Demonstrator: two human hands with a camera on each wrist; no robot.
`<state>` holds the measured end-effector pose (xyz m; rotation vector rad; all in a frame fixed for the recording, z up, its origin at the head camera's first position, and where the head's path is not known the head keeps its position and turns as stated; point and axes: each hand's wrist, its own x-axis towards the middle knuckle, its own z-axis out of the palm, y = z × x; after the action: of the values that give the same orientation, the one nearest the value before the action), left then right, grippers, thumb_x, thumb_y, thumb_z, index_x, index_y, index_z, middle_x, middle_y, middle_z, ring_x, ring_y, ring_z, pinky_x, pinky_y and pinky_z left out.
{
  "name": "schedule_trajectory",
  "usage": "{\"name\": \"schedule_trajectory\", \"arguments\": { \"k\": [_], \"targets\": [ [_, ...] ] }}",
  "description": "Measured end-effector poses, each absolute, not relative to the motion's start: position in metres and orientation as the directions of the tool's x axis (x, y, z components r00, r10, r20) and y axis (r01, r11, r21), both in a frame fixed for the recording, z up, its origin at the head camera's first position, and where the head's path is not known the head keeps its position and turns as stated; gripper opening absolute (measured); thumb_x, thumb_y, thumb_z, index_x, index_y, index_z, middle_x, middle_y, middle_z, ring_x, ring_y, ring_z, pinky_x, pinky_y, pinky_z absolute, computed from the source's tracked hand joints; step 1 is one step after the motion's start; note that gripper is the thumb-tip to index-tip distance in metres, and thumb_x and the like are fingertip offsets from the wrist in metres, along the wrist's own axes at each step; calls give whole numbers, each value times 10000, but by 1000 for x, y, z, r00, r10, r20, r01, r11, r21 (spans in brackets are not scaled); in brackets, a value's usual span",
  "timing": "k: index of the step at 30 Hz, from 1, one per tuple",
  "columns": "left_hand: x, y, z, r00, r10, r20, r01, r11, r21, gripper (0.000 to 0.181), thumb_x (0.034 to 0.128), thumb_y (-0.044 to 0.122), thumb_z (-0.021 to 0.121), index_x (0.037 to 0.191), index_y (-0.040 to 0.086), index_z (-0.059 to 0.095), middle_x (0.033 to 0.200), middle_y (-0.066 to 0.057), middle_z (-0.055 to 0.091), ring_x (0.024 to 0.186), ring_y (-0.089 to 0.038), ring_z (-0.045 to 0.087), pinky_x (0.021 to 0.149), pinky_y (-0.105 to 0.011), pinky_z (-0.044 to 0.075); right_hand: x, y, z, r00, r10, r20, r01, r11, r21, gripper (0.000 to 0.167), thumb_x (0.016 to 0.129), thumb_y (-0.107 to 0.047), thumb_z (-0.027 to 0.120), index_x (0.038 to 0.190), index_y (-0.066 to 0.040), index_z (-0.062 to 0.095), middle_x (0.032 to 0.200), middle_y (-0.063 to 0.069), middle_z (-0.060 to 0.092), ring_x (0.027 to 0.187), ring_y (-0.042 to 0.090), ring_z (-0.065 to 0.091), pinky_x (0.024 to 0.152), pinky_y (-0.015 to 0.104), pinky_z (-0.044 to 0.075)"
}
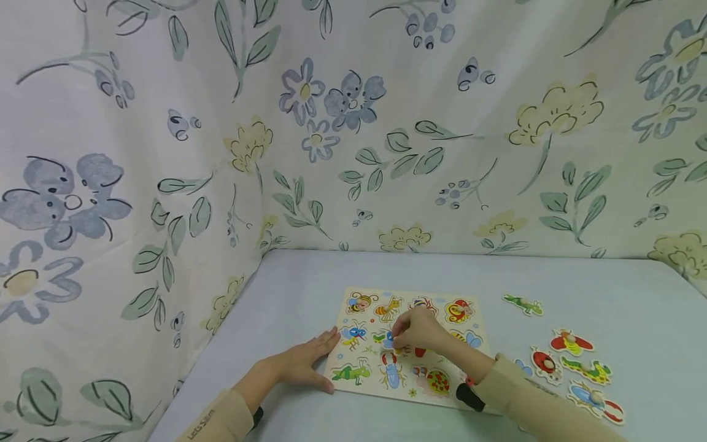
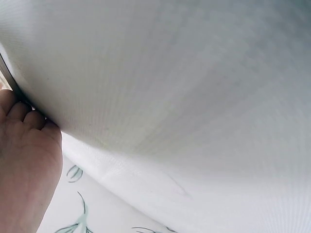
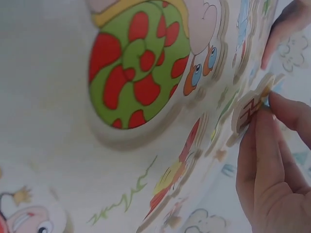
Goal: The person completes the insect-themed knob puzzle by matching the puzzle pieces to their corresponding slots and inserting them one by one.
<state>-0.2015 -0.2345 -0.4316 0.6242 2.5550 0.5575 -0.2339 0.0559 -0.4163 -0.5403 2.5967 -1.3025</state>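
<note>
Head view: one board [image 1: 375, 383] lies at lower centre. The left hand [image 1: 304, 361], thumb apart, rests at its left edge; the right hand [image 1: 422, 330] pinches over its middle. At least six loose pieces [image 1: 571, 342] lie at lower right.

Left wrist view: at far left, the left hand's fingers lie side by side.

Right wrist view: at right, thumb and fingers pinch one tilted zigzag piece [image 3: 249, 112]. Placing seems in hand; the next move likely calls for matching its outline.

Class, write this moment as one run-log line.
left hand: at left edge of board | right hand: pinches piece over board | loose pieces: right of board
</note>
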Motion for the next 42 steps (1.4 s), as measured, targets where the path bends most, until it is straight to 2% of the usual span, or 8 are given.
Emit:
{"name": "schedule_trajectory", "arguments": {
  "k": [5, 13, 19, 36, 42],
  "targets": [
    [-201, -233, -431, -794, 514, -324, 331, 813, 480, 1054, 766, 517, 760, 1555, 94, 203, 1624, -60, 107, 1473, -295, 142, 1162, -531, 182, -234, 48, -417, -911, -411, -10, -236, 544, -805, 135, 699, 20, 787, 685, -67, 685, 621, -44, 610, 601, 108, 519, 549, 241, 458],
    [-201, -232, -430, -790, 520, -324, 330, 807, 490, 1048, 771, 500, 765, 1553, 87, 203, 1623, -73, 109, 1472, -308, 141, 1158, -546, 179, -237, 33, -419, -912, -409, -5, -255, 577, -776, 162, 688, -30, 840, 665, -86, 690, 611, -66, 616, 624, 93, 524, 610, 257, 451],
    [-201, -234, -431, -787, 520, -333, 326, 807, 492, 1044, 774, 514, 757, 1554, 94, 205, 1623, -67, 109, 1472, -305, 141, 1159, -541, 181, -239, 25, -422, -917, -398, -25, -244, 610, -754, 169, 703, -74, 852, 672, -107, 689, 630, -75, 618, 639, 104, 514, 590, 253, 432],
    [-201, -233, -428, -786, 515, -341, 319, 811, 490, 1046, 775, 513, 759, 1552, 80, 209, 1624, -82, 114, 1471, -315, 142, 1150, -560, 196, -244, 7, -423, -897, -440, 34, -316, 588, -744, 176, 715, -92, 852, 647, -93, 689, 646, -74, 596, 612, 81, 500, 552, 213, 410],
    [-201, -232, -426, -785, 518, -338, 324, 810, 489, 1044, 775, 500, 763, 1550, 75, 209, 1622, -91, 115, 1470, -318, 146, 1150, -555, 199, -246, -1, -422, -903, -429, 28, -301, 584, -754, 188, 730, -81, 842, 633, -83, 681, 583, -64, 594, 573, 79, 496, 536, 203, 403]
  ]
}}
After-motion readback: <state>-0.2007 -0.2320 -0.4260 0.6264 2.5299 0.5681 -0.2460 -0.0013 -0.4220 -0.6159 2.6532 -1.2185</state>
